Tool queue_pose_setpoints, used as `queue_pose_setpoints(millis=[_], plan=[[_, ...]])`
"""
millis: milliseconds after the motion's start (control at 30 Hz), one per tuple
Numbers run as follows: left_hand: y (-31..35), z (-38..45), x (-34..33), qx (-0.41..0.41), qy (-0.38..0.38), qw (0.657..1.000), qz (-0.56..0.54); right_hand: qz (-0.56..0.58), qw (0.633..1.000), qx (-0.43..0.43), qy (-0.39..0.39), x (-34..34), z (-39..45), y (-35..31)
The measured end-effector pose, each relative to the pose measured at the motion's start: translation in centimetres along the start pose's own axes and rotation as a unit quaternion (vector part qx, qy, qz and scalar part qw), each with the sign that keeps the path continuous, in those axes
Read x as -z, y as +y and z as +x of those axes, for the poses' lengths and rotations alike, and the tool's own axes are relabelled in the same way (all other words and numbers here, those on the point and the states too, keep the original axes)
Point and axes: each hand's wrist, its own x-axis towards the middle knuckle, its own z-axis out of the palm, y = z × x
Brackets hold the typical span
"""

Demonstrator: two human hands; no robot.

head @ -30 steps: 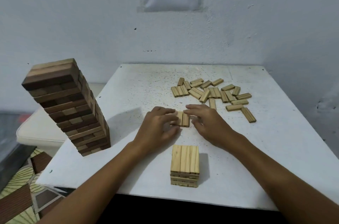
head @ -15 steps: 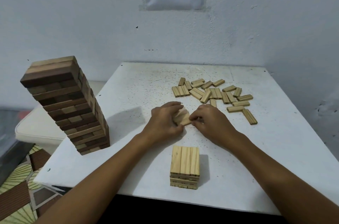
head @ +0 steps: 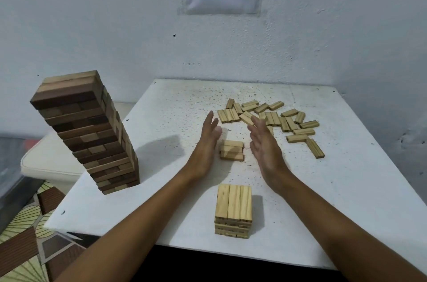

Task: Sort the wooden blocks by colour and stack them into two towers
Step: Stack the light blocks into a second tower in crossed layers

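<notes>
Both hands flanked a small row of three pale blocks (head: 231, 150) on the white table (head: 346, 189).

Left hand (head: 206, 143) and right hand (head: 265, 145) stood on edge with fingers straight and spread, holding nothing, each just beside the row. Nearer the person stood a short pale tower (head: 233, 211); loose pale blocks (head: 277, 117) lay scattered behind the hands. At the table's left edge rose a tall dark-brown tower (head: 87, 131).
</notes>
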Motion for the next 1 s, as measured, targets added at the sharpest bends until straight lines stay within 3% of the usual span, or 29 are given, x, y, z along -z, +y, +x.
queue_pose_setpoints(millis=[133, 533, 633, 767, 867, 1000], plan=[[0.4, -0.1, -0.7, 0.012, 0.035, 0.996, -0.079, 0.07, 0.997, 0.004, -0.011, -1.1, -0.1, -0.1], [-0.5, 0.1, -1.2, -0.003, 0.034, 0.999, -0.038, 0.058, 0.998, 0.021, 0.004, -2.7, -0.3, 0.3], [-0.3, 0.0, 0.4, -0.037, 0.021, 0.995, 0.088, -0.044, 0.998, 0.036, 0.022, -1.2, 0.1, 0.1], [-0.1, 0.4, 3.2, -0.064, -0.031, 0.951, 0.3, -0.267, 0.96, 0.063, -0.062, 2.0, 0.6, 0.1], [-0.2, 0.5, 4.1, -0.029, -0.067, 0.935, 0.348, -0.355, 0.926, 0.06, -0.114, 3.1, 0.5, -0.1], [-0.5, 0.8, 4.2, -0.025, -0.058, 0.928, 0.367, -0.389, 0.91, 0.063, -0.128, 3.1, 0.7, -0.3]])
